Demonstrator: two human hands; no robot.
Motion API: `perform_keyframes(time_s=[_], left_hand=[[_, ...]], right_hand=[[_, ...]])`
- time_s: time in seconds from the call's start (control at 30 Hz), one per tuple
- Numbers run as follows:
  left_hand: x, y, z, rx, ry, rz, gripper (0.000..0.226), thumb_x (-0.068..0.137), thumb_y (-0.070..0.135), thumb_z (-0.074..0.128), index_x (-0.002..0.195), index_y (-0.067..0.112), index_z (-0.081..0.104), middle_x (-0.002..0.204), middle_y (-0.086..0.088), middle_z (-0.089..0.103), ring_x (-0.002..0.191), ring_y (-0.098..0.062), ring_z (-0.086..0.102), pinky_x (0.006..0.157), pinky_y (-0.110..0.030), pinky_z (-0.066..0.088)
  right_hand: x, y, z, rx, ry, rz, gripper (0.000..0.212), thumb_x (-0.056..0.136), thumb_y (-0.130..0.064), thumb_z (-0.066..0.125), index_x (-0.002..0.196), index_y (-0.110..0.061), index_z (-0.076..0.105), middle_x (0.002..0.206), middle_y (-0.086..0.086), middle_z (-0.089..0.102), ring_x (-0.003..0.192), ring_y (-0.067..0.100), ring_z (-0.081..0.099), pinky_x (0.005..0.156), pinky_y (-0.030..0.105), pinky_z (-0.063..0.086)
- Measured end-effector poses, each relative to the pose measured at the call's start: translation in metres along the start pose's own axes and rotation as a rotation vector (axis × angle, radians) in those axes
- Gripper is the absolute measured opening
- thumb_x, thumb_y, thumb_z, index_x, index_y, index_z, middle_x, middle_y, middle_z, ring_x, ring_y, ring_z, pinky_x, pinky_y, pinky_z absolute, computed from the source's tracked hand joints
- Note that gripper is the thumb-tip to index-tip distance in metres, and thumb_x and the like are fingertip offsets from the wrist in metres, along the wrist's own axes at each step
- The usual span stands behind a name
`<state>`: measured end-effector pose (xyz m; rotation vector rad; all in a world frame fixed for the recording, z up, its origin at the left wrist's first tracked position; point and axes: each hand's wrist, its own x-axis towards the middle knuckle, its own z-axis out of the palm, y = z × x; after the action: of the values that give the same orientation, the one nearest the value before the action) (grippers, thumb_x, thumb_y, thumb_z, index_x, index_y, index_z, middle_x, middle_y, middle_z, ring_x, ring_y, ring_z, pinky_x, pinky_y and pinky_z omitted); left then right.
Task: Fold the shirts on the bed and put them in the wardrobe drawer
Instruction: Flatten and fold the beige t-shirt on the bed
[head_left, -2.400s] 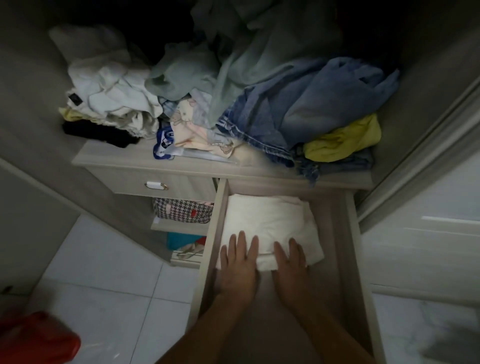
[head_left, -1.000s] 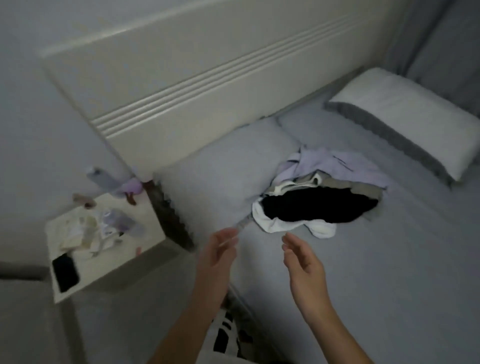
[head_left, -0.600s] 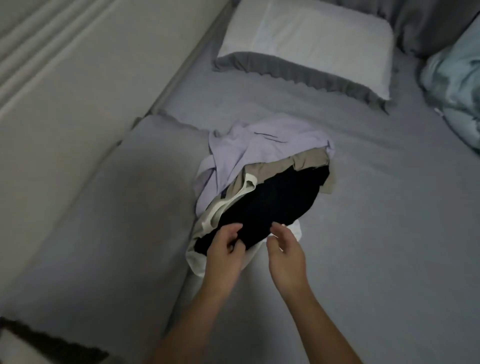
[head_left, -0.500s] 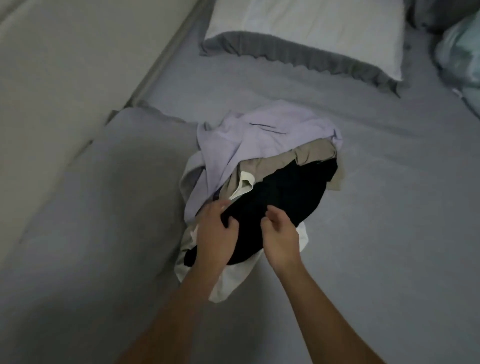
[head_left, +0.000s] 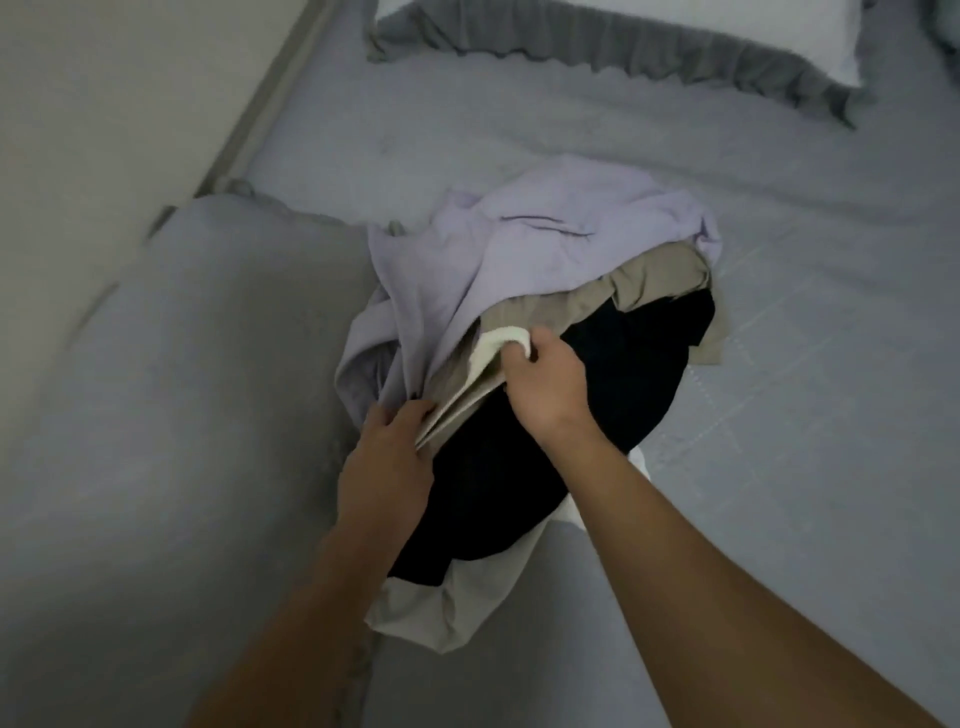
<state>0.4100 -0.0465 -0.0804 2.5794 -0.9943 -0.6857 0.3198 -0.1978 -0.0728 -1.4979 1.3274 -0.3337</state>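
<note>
Cream ribbed collar (head_left: 501, 340) of the beige cotton shirt (head_left: 652, 278) is pinched by the right hand (head_left: 545, 387); the left hand (head_left: 387, 452) grips its edge beside the black shirt (head_left: 613, 395).

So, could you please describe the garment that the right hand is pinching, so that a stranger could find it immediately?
On the grey bed lies one pile of clothes, below the frilled pillow. In it, the beige shirt sits between the lilac garment and the black one. Only it has a cream collar band, which the right hand pinches.
</note>
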Motion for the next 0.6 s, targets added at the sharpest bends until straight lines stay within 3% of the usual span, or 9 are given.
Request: perform_keyframes(time_s=[0.1, 0.17, 0.23, 0.3, 0.4, 0.47, 0.6], left_hand=[[-0.012, 0.006, -0.049, -0.002, 0.057, 0.0, 0.043, 0.084, 0.009, 0.056, 0.122, 0.029, 0.054, 0.116, -0.001, 0.053, 0.093, -0.031, 0.061, 0.069, -0.037, 0.045], [-0.021, 0.017, -0.089, -0.008, 0.077, -0.003, 0.037, 0.084, 0.004, 0.057, 0.116, 0.022, 0.061, 0.106, -0.005, 0.056, 0.091, -0.033, 0.062, 0.07, -0.034, 0.043], [-0.03, 0.035, -0.134, -0.068, 0.114, 0.023, 0.018, 0.086, -0.001, 0.058, 0.101, 0.005, 0.068, 0.088, -0.01, 0.053, 0.087, -0.039, 0.06, 0.069, -0.031, 0.036], [-0.038, 0.059, -0.186, -0.087, 0.21, 0.071, 0.008, 0.086, 0.0, 0.06, 0.088, -0.001, 0.068, 0.082, -0.013, 0.049, 0.083, -0.04, 0.058, 0.066, -0.03, 0.03], [-0.055, 0.109, -0.272, -0.033, 0.452, 0.192, 0.015, 0.086, 0.006, 0.06, 0.098, 0.003, 0.069, 0.095, -0.023, 0.054, 0.091, -0.041, 0.056, 0.076, -0.042, 0.038], [-0.072, 0.147, -0.329, -0.062, 0.587, 0.279, 0.019, 0.086, 0.01, 0.062, 0.101, 0.007, 0.072, 0.1, -0.023, 0.055, 0.093, -0.04, 0.056, 0.078, -0.042, 0.04], [-0.122, 0.213, -0.414, -0.106, 0.673, 0.492, 0.025, 0.081, 0.016, 0.061, 0.102, 0.013, 0.074, 0.099, -0.018, 0.059, 0.092, -0.036, 0.059, 0.078, -0.041, 0.044]], right_hand=[[-0.021, -0.036, -0.044, 0.153, 0.027, 0.071, 0.021, 0.091, -0.024, 0.052, 0.084, -0.005, 0.058, 0.084, 0.011, 0.064, 0.083, 0.029, 0.064, 0.082, 0.048, 0.056], [-0.043, -0.067, -0.076, 0.162, 0.035, 0.063, 0.019, 0.091, -0.023, 0.054, 0.081, -0.007, 0.057, 0.081, 0.011, 0.062, 0.079, 0.026, 0.064, 0.084, 0.054, 0.055], [-0.068, -0.11, -0.108, 0.183, 0.064, 0.031, 0.019, 0.09, -0.022, 0.056, 0.08, -0.007, 0.057, 0.077, 0.012, 0.06, 0.074, 0.026, 0.062, 0.083, 0.05, 0.057], [-0.094, -0.16, -0.139, 0.222, 0.1, -0.059, 0.018, 0.089, -0.018, 0.057, 0.073, -0.01, 0.056, 0.069, 0.007, 0.054, 0.068, 0.02, 0.054, 0.073, 0.039, 0.051], [-0.131, -0.242, -0.195, 0.232, 0.188, -0.215, 0.022, 0.087, -0.017, 0.058, 0.066, -0.019, 0.054, 0.06, -0.004, 0.05, 0.06, 0.011, 0.046, 0.061, 0.029, 0.039], [-0.157, -0.29, -0.236, 0.279, 0.258, -0.318, 0.02, 0.085, -0.015, 0.059, 0.066, -0.019, 0.054, 0.06, -0.005, 0.046, 0.06, 0.01, 0.041, 0.058, 0.027, 0.034], [-0.216, -0.351, -0.318, 0.372, 0.419, -0.465, 0.024, 0.082, -0.017, 0.06, 0.061, -0.021, 0.051, 0.05, -0.015, 0.042, 0.05, 0.003, 0.036, 0.049, 0.022, 0.032]])
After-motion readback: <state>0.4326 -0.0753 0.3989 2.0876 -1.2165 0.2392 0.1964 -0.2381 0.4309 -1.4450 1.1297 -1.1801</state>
